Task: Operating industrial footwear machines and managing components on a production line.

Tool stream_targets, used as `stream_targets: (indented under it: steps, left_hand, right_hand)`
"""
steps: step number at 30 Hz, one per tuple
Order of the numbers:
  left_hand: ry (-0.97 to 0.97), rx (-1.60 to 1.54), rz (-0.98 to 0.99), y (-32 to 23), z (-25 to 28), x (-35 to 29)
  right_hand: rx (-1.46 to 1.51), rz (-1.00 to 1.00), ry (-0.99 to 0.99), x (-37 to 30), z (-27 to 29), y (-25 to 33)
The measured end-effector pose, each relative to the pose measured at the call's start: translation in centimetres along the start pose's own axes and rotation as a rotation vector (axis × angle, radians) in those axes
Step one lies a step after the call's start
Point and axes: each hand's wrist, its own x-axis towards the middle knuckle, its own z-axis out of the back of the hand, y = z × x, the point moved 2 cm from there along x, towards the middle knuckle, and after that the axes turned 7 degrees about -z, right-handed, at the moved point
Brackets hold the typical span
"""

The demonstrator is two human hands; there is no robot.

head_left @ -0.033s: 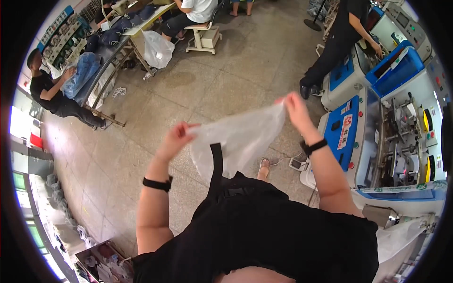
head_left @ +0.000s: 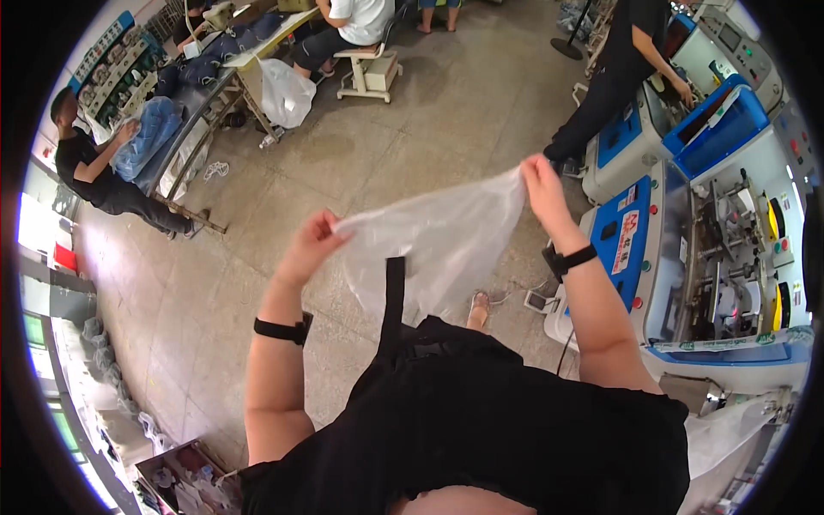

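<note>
A thin, translucent white plastic bag [head_left: 438, 236] is stretched between my two raised hands, in front of my body and above the floor. My left hand [head_left: 316, 236] pinches its left upper corner. At the higher right corner, my right hand [head_left: 542, 193] grips the edge with fingers closed. The bag's upper edge is drawn taut, slanting up to the right, while its lower part hangs loose. A black strap [head_left: 394, 296] from my clothing stands in front of the bag's lower left part. Black bands [head_left: 283, 330] circle both my wrists.
Blue-and-white machines [head_left: 622, 245] line the right side, where a person in black [head_left: 614, 81] stands. At the far left, another person [head_left: 94, 167] handles blue plastic at a long table [head_left: 184, 129]. A seated person [head_left: 356, 26] works farther back. A box of scraps [head_left: 184, 481] stands at lower left.
My left hand has shifted slightly up and left, and my right hand slightly up. The bag's upper edge looks more taut. Both hands still hold it.
</note>
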Motion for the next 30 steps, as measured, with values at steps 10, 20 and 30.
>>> stream_targets:
  steps: [10, 20, 30]
  left_hand:
    - [-0.213, -0.222, -0.189, -7.6, 2.2, 4.0]
    - [-0.366, 0.071, -0.225, -6.9, 3.6, 4.0]
    - [-0.223, -0.2, -0.212, -8.1, 2.9, 1.4]
  right_hand:
    - [0.105, 0.306, -0.187, 4.5, 2.1, 8.0]
    - [0.295, 0.148, 0.036, 3.7, 2.9, 10.3]
    - [0.14, 0.173, 0.039, 3.6, 2.7, 10.5]
